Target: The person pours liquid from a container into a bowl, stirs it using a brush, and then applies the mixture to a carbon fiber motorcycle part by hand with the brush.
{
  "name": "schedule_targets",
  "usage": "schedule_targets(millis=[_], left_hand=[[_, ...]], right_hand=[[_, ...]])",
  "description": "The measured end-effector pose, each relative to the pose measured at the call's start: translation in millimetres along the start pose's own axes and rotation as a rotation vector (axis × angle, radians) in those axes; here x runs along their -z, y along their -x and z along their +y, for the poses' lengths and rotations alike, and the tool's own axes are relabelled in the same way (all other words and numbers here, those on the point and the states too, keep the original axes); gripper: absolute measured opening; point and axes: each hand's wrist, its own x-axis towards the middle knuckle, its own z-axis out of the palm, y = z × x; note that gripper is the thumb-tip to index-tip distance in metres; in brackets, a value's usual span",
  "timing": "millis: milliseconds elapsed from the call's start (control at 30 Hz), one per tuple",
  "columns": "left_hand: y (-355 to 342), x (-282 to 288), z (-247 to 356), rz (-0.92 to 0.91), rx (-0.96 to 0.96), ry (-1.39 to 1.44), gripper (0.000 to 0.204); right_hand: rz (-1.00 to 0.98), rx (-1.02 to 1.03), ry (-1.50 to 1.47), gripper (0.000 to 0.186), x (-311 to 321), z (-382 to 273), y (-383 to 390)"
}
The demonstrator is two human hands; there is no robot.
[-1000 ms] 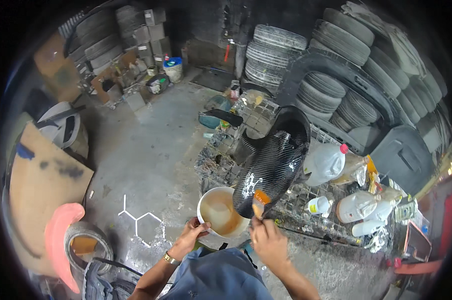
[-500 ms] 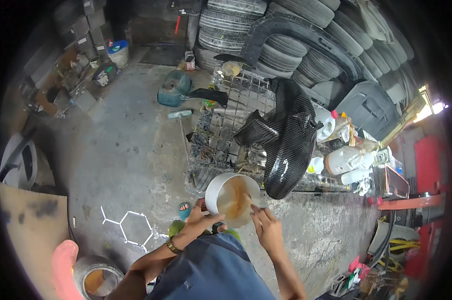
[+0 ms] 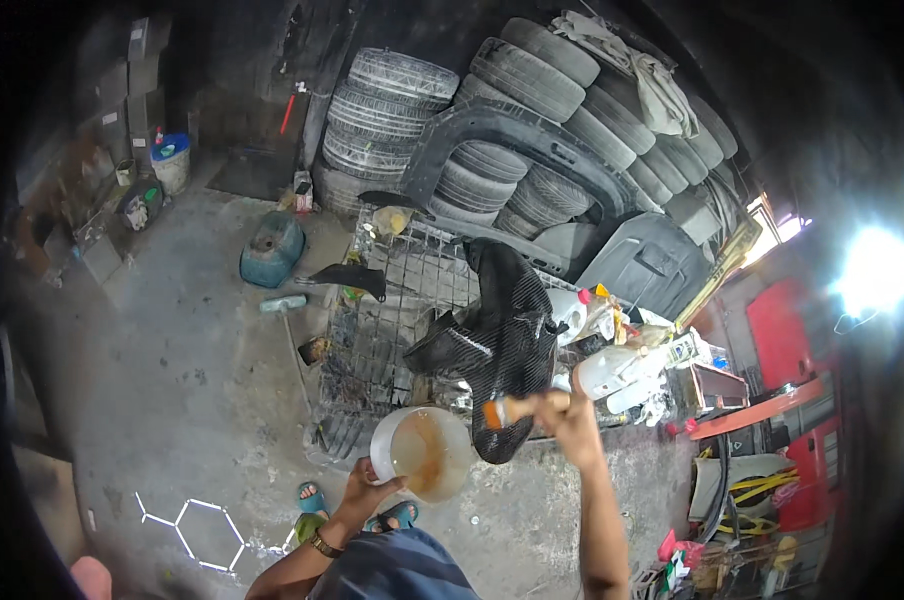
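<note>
With its fingers on the near side and thumb over the rim, my left hand [image 3: 366,488] grips a round white plastic tub [image 3: 384,447]. Amber residue streaks the tub's bottom. My right hand [image 3: 572,430], raised to the right of the tub, is closed on the wooden handle of a paintbrush [image 3: 517,407]. The brush's orange bristles point left, over the lower end of a glossy black carbon-weave panel [image 3: 512,310]; whether they touch it I cannot tell. That curved panel rests on a wire-mesh rack [image 3: 412,270].
Bottles and a large white jug [image 3: 604,372] crowd the rack's right side. Stacked tyres [image 3: 387,120] and a black arch-shaped frame [image 3: 512,125] stand behind. A teal basin [image 3: 272,250] and a long-handled floor brush [image 3: 284,303] lie left. Red panels [image 3: 784,330] are at right.
My right hand has lifted the brush out of the tub and moved it right and forward, to the panel's lower end. The whole view has shifted; my left hand still holds the tub.
</note>
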Motion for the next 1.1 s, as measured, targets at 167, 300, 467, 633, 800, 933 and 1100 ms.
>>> schedule_targets(millis=[167,300,467,633,800,933,1100], left_hand=[[-7,-14,15,-0.118,-0.005,0.118,0.056],[-15,-9,10,-0.172,0.099,0.108,0.048],[-20,-11,23,-0.214,0.209,0.029,0.051],[-28,-6,20,-0.282,0.204,0.015,0.049],[-43,-3,-17,-0.423,0.197,0.026,0.041],[-45,-5,-30,-0.283,0.054,0.094,0.038],[-33,-4,-12,-0.262,0.060,0.091,0.038]], right_hand=[[0.035,0.155,0.298,0.013,18,-48,-49],[-0.016,0.606,0.864,0.009,-1,-35,-23],[-0.211,0.514,1.062,0.023,-51,-1,80],[-0.294,0.319,0.875,0.027,-102,8,132],[-0.104,0.397,0.708,0.021,-77,-14,85],[-0.004,0.211,0.375,0.009,-34,-37,-19],[0.067,0.183,0.402,0.008,-8,-73,-69]])
